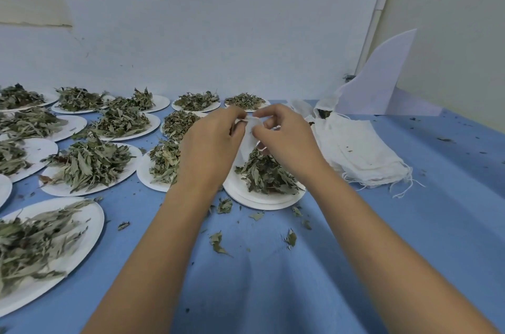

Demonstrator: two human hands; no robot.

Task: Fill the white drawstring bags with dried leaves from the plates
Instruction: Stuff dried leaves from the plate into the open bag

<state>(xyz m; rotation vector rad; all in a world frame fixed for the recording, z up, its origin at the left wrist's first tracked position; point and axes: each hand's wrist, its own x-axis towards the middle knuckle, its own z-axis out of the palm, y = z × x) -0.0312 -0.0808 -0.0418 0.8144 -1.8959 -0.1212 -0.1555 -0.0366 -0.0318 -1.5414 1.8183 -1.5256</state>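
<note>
A small white drawstring bag [249,139] hangs between my two hands above a stack of white plates [262,198] that carries a heap of dried leaves [266,173]. My left hand [210,145] pinches the bag's top edge on the left. My right hand [287,139] pinches the same edge on the right, fingers curled. Most of the bag is hidden behind my fingers. A pile of white drawstring bags [360,153] lies just right of the plates, loose strings trailing toward me.
Several white plates heaped with dried leaves [90,164] cover the left half of the blue tablecloth [410,224]. Loose leaf bits [218,243] lie scattered near my forearms. A wall stands behind, and a white sheet [379,79] leans at the back right.
</note>
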